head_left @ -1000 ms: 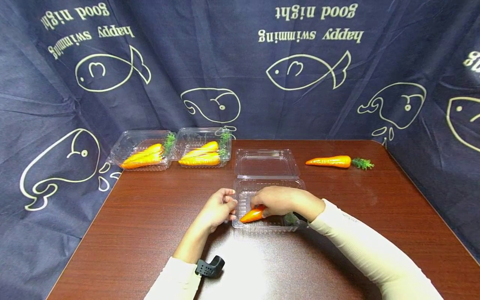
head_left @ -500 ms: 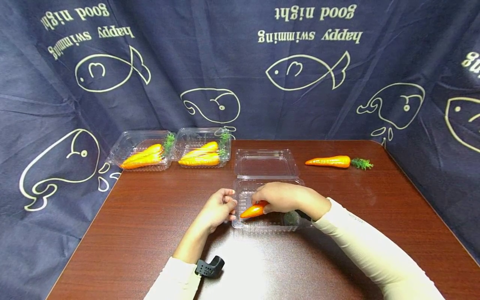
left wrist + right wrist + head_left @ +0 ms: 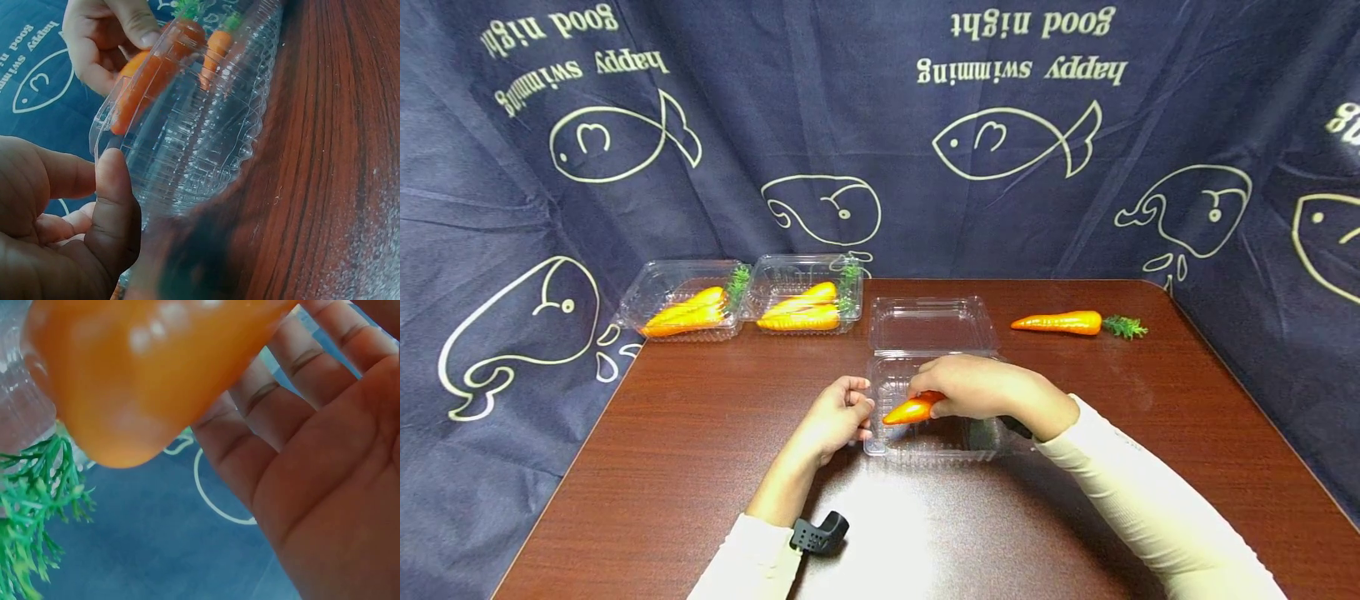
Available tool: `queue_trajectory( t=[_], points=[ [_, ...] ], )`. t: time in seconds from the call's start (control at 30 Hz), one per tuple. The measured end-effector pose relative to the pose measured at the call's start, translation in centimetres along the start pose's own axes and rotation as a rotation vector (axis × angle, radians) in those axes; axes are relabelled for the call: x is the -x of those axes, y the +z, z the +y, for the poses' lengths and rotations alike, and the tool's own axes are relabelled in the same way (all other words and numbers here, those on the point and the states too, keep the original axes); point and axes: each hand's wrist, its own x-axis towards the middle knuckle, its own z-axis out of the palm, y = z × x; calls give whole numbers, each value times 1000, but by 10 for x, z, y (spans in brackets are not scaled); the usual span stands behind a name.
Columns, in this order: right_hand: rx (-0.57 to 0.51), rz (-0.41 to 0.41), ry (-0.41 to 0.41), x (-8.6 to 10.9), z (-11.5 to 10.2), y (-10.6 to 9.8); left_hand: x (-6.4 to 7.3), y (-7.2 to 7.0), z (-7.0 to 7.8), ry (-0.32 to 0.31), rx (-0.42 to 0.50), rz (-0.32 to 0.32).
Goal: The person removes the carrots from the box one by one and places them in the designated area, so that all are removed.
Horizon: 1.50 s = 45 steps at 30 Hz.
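- While my left hand pinches the tray at nine o'clock, my right hand grips the carrot.
- Probably light, stiff, slick: grasp it mid-body.

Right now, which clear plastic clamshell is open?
The clamshell the left hand grips: its lid lies folded back, while the two left clamshells are closed over carrots.
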Motion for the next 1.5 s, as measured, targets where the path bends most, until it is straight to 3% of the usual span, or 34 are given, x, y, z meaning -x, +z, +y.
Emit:
queue_trajectory(
  t=[0.5, 1.2, 1.5],
  points=[
    [-17, 127, 69, 27, 7, -21, 0, 1, 0, -10, -15, -10],
    [2, 223, 199, 66, 41, -20, -1, 3, 0, -18, -18, -16],
    [-78, 261, 263, 86, 62, -23, -1, 3, 0, -11, -17, -14]
  ],
)
